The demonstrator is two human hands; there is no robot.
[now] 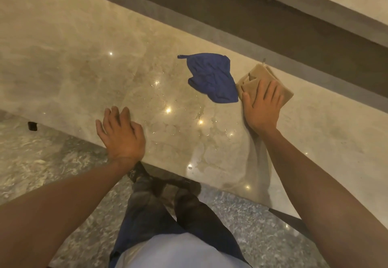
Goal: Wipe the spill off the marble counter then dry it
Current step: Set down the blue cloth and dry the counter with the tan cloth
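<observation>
Spill not yet wiped: clear wet puddle (201, 125) glistens on the glossy beige marble desk (73, 58).
Right hand (262, 106) presses flat, fingers straight, on a folded tan cloth (252, 78) just beside it; next, likely sweep leftward. Left hand (120, 133) rests open; a crumpled blue cloth (212, 76) waits.

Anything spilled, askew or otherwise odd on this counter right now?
Yes. Wet puddles and droplets glisten on the marble counter between the hands. The blue cloth lies crumpled and untouched beside the tan cloth, which the right hand presses flat. The left hand rests on the counter's edge.
</observation>
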